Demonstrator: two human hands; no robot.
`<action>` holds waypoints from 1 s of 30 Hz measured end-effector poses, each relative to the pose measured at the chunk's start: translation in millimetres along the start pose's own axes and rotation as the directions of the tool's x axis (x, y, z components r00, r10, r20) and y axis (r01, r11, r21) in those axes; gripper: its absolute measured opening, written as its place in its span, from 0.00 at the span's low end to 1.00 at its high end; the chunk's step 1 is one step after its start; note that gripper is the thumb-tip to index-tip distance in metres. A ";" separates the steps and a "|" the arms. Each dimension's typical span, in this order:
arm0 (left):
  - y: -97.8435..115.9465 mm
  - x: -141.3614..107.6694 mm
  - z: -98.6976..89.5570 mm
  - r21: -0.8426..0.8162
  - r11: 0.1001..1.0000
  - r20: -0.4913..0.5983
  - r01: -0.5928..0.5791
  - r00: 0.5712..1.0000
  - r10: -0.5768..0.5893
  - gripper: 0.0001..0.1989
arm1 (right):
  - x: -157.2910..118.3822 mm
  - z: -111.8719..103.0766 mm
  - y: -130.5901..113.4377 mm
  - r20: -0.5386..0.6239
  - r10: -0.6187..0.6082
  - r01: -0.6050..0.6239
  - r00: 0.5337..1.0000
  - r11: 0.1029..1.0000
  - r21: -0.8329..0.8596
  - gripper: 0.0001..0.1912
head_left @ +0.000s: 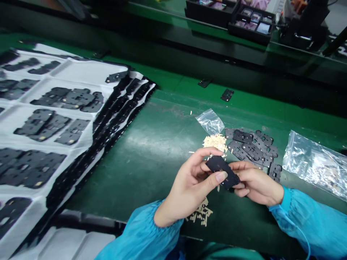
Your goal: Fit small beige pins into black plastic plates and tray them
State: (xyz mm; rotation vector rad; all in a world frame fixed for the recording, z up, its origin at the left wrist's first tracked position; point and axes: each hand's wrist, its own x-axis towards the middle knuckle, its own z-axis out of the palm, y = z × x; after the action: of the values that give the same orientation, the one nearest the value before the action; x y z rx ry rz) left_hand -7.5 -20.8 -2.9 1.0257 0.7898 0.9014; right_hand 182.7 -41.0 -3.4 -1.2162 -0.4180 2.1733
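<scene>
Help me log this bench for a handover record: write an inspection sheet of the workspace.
Surface: green bench top, glossy with light glare.
Work pieces: one flat black part in hand; a pile of black cut-out plates and two heaps of pale strips; more plates in the white-lined trays, stacked at the left.
Clutter: small clear zip bag, larger filled clear bag, a few stray strips, two black plates lying apart near the back.
Hands: left hand grips the part; right hand is at its other end, grip partly hidden.
Cables: thin light-blue cord along the right sleeve.
Surroundings: black compartment boxes on the shelf behind.
</scene>
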 end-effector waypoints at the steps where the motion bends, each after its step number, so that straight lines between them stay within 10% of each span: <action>1: 0.6 0.5 -0.2 -0.012 1.000 0.007 0.011 1.000 -0.011 0.16 | 0.7 0.5 0.7 0.004 -0.006 0.006 1.000 1.000 0.016 0.14; 13: -2.9 8.4 -0.5 -0.243 0.942 0.051 0.232 0.973 -0.226 0.22 | -10.7 1.2 -8.6 0.132 -0.373 0.395 0.918 0.851 -0.347 0.22; 19: -8.3 11.4 5.2 -0.395 0.850 0.087 0.349 0.935 -0.344 0.24 | -11.9 0.5 -2.9 0.214 -0.771 0.671 0.600 0.339 -0.659 0.13; 25: -12.3 10.0 10.3 -0.467 0.791 0.084 0.396 0.910 -0.407 0.23 | -12.1 -7.5 -3.4 0.492 -0.831 0.616 0.260 -0.249 -0.747 0.10; 30: -13.0 9.8 13.1 -0.486 0.786 0.025 0.382 0.905 -0.425 0.26 | -9.4 -13.6 -1.6 0.566 -0.778 0.420 0.270 -0.434 -0.797 0.12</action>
State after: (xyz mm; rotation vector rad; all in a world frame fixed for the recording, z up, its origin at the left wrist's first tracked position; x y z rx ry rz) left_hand 11.3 -19.9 -12.1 0.3531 0.7657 0.7155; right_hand 198.5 -46.1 -3.6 -1.1450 -2.0611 0.1987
